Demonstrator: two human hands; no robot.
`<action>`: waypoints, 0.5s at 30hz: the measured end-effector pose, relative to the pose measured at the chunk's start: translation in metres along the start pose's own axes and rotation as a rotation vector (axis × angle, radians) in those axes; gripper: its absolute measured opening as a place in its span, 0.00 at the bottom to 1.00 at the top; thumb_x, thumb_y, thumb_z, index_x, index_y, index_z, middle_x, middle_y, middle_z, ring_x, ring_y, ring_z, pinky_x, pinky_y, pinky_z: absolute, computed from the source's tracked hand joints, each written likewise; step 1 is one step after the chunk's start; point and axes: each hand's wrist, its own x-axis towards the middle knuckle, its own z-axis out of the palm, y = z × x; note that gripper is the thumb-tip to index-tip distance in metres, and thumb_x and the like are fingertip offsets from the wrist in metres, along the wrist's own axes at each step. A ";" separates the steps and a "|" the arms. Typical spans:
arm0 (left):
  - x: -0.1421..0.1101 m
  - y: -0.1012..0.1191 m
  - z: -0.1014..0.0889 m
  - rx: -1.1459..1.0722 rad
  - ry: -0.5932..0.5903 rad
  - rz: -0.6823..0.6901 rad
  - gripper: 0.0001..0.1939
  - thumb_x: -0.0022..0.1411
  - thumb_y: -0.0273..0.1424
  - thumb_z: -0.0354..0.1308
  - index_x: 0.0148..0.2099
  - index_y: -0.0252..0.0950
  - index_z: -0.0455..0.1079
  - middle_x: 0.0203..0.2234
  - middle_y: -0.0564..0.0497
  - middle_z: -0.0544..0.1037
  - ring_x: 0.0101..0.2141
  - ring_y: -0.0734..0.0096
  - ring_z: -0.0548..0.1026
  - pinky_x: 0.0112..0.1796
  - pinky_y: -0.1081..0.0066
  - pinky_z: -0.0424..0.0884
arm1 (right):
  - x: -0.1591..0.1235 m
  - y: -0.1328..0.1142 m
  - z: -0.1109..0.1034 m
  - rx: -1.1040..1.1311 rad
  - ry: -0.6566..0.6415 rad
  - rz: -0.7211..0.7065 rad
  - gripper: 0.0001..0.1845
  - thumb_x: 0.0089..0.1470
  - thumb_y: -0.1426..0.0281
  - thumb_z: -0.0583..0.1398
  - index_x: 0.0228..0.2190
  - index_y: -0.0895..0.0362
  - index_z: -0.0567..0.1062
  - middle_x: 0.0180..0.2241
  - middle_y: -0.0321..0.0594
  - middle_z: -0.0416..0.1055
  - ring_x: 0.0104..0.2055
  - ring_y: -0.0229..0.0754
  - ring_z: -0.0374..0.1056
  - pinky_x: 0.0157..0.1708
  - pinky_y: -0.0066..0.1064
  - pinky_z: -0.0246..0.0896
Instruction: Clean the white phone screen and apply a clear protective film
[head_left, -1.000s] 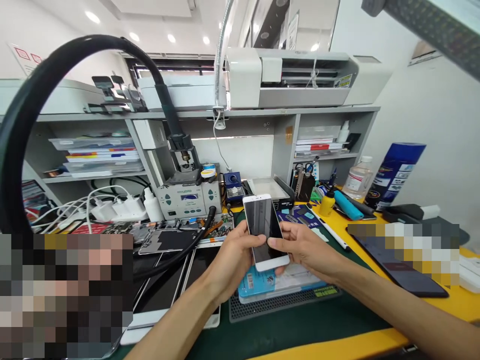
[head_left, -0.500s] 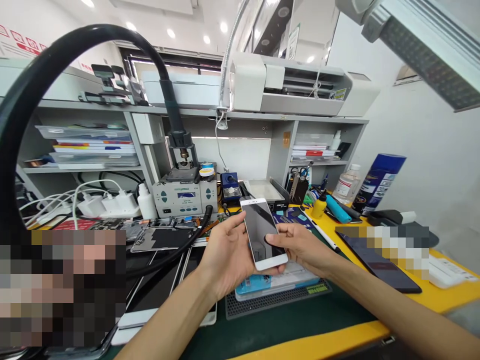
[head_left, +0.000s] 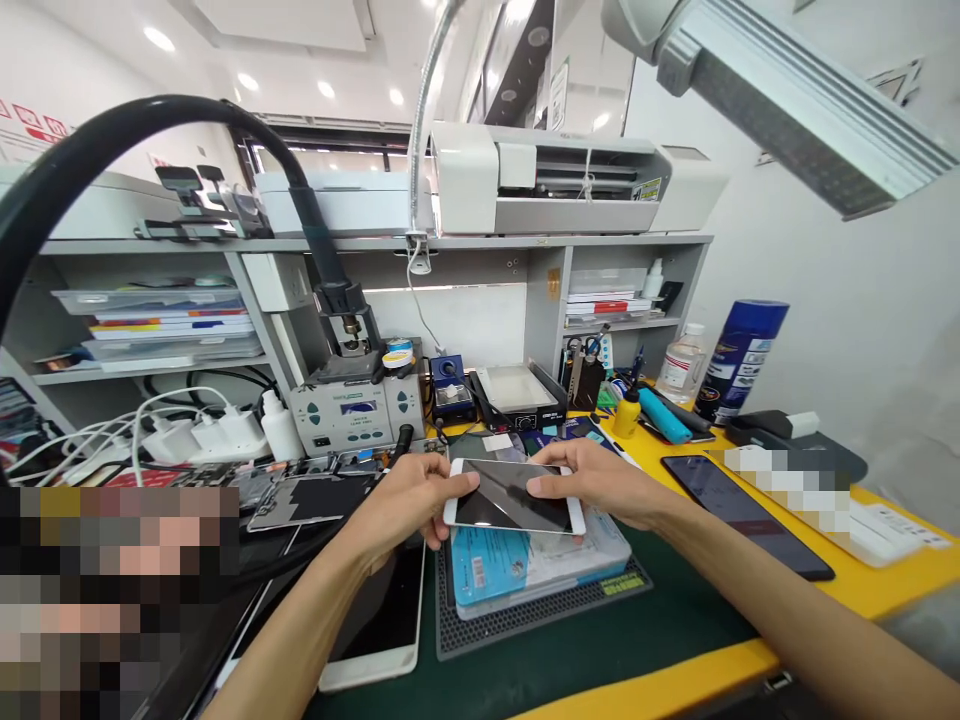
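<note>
A white-framed smartphone (head_left: 501,498) with a dark, reflective screen lies sideways between my hands. My left hand (head_left: 414,495) grips its left end, thumb on the glass and fingers behind. At the other end my right hand (head_left: 592,482) is closed on the phone in the same way, its thumb pressing the screen. Below the phone is a blue and white flat package (head_left: 487,580), resting on a grey perforated mat (head_left: 517,630). The back of the phone is hidden from view.
Tablets with dark screens (head_left: 382,600) lie at left beside a pixelated area. A hot-air station (head_left: 360,410) stands at the back, its black hose arching over. To the right are a dark tablet (head_left: 750,515), a yellow bottle (head_left: 626,413) and a blue spray can (head_left: 742,360).
The phone has turned from upright to sideways and come lower over the package. My left hand, open under the phone half a second ago, now grips its left end.
</note>
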 end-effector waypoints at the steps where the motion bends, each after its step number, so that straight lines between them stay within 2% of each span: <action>1: 0.000 -0.001 -0.001 0.031 -0.030 0.004 0.20 0.53 0.48 0.64 0.31 0.37 0.65 0.12 0.56 0.68 0.15 0.72 0.69 0.18 0.75 0.67 | 0.000 -0.001 -0.002 -0.069 0.030 -0.039 0.24 0.46 0.55 0.69 0.40 0.58 0.78 0.41 0.46 0.77 0.31 0.44 0.73 0.20 0.27 0.64; 5: -0.002 -0.002 -0.004 0.143 -0.092 -0.037 0.19 0.55 0.47 0.62 0.32 0.37 0.64 0.11 0.54 0.71 0.14 0.72 0.69 0.17 0.77 0.63 | -0.002 -0.002 -0.002 -0.319 0.097 -0.176 0.19 0.49 0.56 0.67 0.38 0.57 0.80 0.41 0.43 0.77 0.37 0.47 0.73 0.29 0.29 0.65; 8: -0.005 0.002 -0.006 0.226 -0.076 -0.048 0.20 0.53 0.49 0.62 0.30 0.37 0.64 0.11 0.54 0.70 0.14 0.72 0.68 0.16 0.77 0.62 | -0.002 0.000 0.001 -0.435 0.064 -0.215 0.18 0.52 0.55 0.65 0.35 0.56 0.81 0.35 0.41 0.78 0.34 0.45 0.71 0.28 0.28 0.59; 11: -0.006 0.002 -0.008 0.302 -0.056 -0.046 0.23 0.51 0.52 0.62 0.27 0.37 0.64 0.15 0.50 0.74 0.15 0.71 0.68 0.16 0.76 0.62 | 0.000 0.001 0.003 -0.494 0.066 -0.261 0.18 0.54 0.54 0.63 0.35 0.56 0.81 0.32 0.40 0.77 0.31 0.42 0.68 0.25 0.28 0.53; 15: 0.002 -0.008 -0.011 0.334 -0.020 -0.013 0.28 0.53 0.59 0.55 0.26 0.36 0.67 0.17 0.45 0.77 0.15 0.68 0.70 0.15 0.75 0.63 | 0.001 0.001 0.004 -0.491 0.075 -0.308 0.17 0.55 0.56 0.62 0.38 0.55 0.81 0.38 0.40 0.78 0.36 0.44 0.70 0.30 0.29 0.57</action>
